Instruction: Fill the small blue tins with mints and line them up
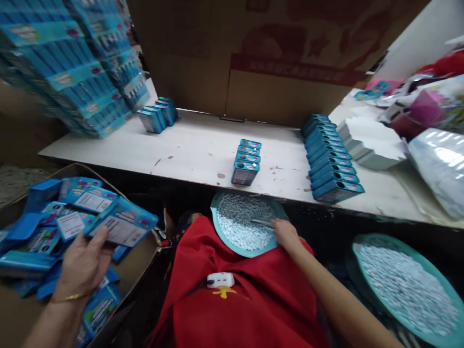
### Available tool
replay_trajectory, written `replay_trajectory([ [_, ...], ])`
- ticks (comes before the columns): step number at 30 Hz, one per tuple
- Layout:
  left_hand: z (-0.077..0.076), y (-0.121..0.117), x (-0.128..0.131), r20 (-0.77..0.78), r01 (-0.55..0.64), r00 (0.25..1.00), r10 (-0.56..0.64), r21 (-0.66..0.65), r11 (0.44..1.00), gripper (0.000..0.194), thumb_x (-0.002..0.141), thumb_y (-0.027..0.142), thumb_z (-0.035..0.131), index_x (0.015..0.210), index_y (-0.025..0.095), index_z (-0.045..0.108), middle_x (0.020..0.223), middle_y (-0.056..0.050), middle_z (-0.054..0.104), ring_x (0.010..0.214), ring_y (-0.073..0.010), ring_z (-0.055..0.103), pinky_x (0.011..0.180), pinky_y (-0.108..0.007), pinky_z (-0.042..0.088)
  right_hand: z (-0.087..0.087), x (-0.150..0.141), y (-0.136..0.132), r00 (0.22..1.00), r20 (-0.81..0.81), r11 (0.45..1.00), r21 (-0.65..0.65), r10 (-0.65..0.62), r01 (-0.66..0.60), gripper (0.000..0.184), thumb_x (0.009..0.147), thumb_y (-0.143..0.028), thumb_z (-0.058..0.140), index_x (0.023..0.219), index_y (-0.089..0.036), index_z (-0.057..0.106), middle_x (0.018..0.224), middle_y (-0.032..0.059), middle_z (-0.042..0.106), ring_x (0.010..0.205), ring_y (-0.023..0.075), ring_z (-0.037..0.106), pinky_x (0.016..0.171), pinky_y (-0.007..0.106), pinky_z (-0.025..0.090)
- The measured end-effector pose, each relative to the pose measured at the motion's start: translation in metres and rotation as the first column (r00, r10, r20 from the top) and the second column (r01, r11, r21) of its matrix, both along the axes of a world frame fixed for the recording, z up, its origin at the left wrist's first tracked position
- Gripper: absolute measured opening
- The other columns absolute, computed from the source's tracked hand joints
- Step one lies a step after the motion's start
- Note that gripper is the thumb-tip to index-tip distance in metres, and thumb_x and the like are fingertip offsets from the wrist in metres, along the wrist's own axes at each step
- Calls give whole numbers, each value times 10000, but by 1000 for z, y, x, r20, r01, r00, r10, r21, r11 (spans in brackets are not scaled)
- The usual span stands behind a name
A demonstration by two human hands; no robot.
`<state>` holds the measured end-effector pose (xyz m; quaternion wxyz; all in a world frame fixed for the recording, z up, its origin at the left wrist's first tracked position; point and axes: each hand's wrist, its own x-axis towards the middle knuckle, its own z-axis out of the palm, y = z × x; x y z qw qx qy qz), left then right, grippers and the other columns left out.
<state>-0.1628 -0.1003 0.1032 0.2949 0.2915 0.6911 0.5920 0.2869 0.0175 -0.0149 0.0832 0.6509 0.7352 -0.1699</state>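
My left hand [87, 258] grips a small blue printed carton [121, 224] by its edge, with the pale label side up. It hangs over a large cardboard box [139, 268] full of similar blue cartons [47, 241]. Fingers closed, my right hand [286, 234] holds a thin grey metal tool [261, 223] at the right rim of a turquoise basin [216, 212]. The tool lies over small white pellets [242, 224] in the basin; its exact kind is unclear. The basin rests on my lap, on a red apron [246, 295].
A white worktop [195, 145] runs in front of me. On it stand a short row of blue cartons [246, 166] and a longer row [331, 162]. Stacked blue packs [72, 72] rise at the left. Another basin of pellets [409, 285] sits at the lower right.
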Motion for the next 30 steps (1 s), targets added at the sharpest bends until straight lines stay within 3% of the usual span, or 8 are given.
replay_trajectory([
  [2, -3, 6, 35, 187, 113, 976, -108, -12, 994, 347, 644, 389, 589, 975, 299, 535, 970, 35, 621, 881, -199, 579, 775, -375, 495, -18, -23, 4, 994, -65, 996, -45, -83, 80, 383, 735, -44, 344, 990, -163, 604, 956, 122, 620, 918, 181, 553, 776, 263, 390],
  [5, -24, 22, 77, 244, 257, 942, -230, -83, 963, 399, 625, 384, 616, 987, 251, 516, 947, -11, 626, 840, -204, 594, 749, -371, 500, -48, -59, 7, 979, -142, 988, -73, -148, 139, 389, 760, -73, 336, 1043, -178, 583, 988, 117, 618, 934, 172, 549, 779, 255, 391],
  [9, -59, 49, 115, 31, 432, 901, -433, -151, 889, 446, 646, 410, 588, 1011, 167, 505, 979, -64, 606, 895, -198, 569, 815, -350, 458, -74, -81, 14, 936, -294, 980, -106, -194, 170, 380, 763, -108, 360, 1062, -188, 579, 1033, 91, 610, 957, 162, 538, 808, 244, 380],
  [13, -80, 70, 133, -138, 518, 827, -545, -192, 834, 419, 667, 420, 554, 991, 158, 513, 943, -56, 608, 883, -185, 564, 825, -322, 439, -75, -71, 20, 869, -453, 978, -140, -201, 153, 339, 739, -125, 392, 988, -143, 620, 972, 65, 636, 898, 149, 557, 774, 226, 400],
  [17, -89, 81, 142, -261, 564, 759, -597, -194, 803, 395, 695, 396, 527, 1018, 170, 498, 955, -46, 592, 883, -173, 552, 827, -307, 424, -48, -46, 21, 801, -564, 979, -154, -201, 137, 360, 726, -154, 388, 1009, -117, 606, 804, 42, 658, 696, 134, 571, 646, 232, 434],
  [22, -95, 95, 163, -362, 613, 684, -633, -186, 768, 379, 696, 364, 527, 1021, 169, 499, 903, -41, 604, 825, -168, 562, 771, -291, 434, 21, -17, 22, 710, -689, 989, -108, -145, 98, 361, 703, -183, 398, 971, -121, 632, 662, 26, 630, 565, 117, 520, 556, 226, 405],
  [26, -99, 104, 186, -410, 683, 600, -687, -185, 706, 350, 712, 306, 509, 1039, 182, 487, 963, -55, 585, 892, -179, 546, 813, -306, 414, 74, -16, 23, 820, -568, 997, -11, 61, -82, 344, 726, -171, 380, 943, -198, 646, 675, 11, 633, 636, 121, 541, 593, 215, 385],
  [30, -106, 105, 201, -475, 721, 523, -708, -197, 665, 358, 718, 257, 494, 1071, 199, 465, 1042, -76, 549, 985, -203, 508, 869, -345, 388, 112, -36, 20, 946, -233, 974, 34, 225, -224, 300, 714, -133, 404, 836, -241, 656, 745, 26, 644, 738, 142, 565, 641, 218, 379],
])
